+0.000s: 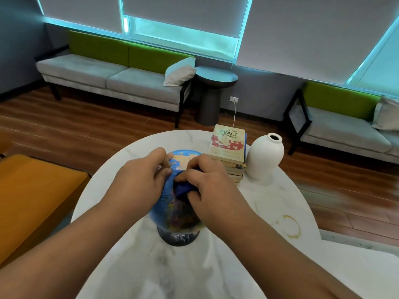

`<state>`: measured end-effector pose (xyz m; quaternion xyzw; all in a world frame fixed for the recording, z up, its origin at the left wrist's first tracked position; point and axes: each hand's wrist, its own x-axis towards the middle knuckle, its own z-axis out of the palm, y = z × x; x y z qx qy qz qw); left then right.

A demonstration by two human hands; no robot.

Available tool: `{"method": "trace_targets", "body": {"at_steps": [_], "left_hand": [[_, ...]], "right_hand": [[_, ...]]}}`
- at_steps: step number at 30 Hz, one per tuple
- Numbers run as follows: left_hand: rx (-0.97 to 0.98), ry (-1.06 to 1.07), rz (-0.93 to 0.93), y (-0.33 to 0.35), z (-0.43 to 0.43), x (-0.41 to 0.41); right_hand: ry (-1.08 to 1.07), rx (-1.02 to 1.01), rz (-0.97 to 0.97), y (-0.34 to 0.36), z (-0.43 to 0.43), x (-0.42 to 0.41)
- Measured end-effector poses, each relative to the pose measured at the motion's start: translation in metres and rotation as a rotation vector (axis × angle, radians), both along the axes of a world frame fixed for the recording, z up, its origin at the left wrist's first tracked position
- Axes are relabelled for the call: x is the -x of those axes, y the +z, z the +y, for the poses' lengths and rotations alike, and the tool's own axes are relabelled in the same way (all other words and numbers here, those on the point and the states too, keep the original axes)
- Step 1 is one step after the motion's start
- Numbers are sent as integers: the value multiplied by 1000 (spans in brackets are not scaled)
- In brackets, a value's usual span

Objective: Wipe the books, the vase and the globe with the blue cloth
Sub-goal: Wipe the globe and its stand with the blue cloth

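S1: Grip status, L to R pls?

S2: L hand (138,180) is seen curled over the upper L side of the globe (164,210), fingers wrapped onto the ball. R hand (208,184) is closed round the blue cloth (181,189), which is bunched up & pressed on the globe's top, btw the two hands.

S1: Globe location?

S2: It's set upright on its dark base, approx ctr of the white marble-look table (276,197), on the camera side.

S1: Other task items?

S2: Behind & R of the globe the books (228,147) are stacked; the top cover is read as "Filipino Peace Women". Whether stack & globe touch can't be told, since the R hand is in the way. Just R of the stack the white vase (265,156) is stood upright, mouth open, near the table's far R edge.

S1: Anything else, L to R?

S2: At far L an orange seat (34,190) is seen beside the table. Along the window wall a grey sofa (90,70) w/ green back is placed, w/ a dark round side table (216,77) at its R end. On the tabletop a yellowish ring stain (289,226) is marked, R of the R hand, apart from the vase.
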<state>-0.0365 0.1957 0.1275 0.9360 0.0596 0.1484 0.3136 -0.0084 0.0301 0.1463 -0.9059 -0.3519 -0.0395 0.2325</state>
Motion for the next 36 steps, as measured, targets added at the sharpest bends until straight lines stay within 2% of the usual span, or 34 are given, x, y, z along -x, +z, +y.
{"method": "trace_targets", "body": {"at_steps": [9, 15, 17, 19, 24, 27, 30, 33, 36], "left_hand": [[-106, -3, 17, 2, -3, 2], [-35, 41, 7, 0, 2, 0], [-51, 48, 7, -2, 2, -1], [-84, 59, 14, -3, 0, -1], [-59, 75, -1, -2, -2, 0], [-48, 88, 4, -2, -1, 0], [-33, 99, 8, -2, 0, 0], [-55, 95, 6, -2, -2, 0], [-88, 99, 9, 0, -5, 1]], "right_hand": [[-110, -120, 42, 1, 10, -22], [-316, -444, 199, -32, -29, -39], [-395, -489, 246, -41, -38, -39], [-366, -508, 210, -43, -38, -34], [-64, -428, 88, -42, -25, -12], [-139, -614, 83, -63, -37, -11], [-270, -759, 157, -93, -53, -6], [-306, -794, 147, -105, -52, 1], [-198, -743, 36, -86, -36, 1]]}}
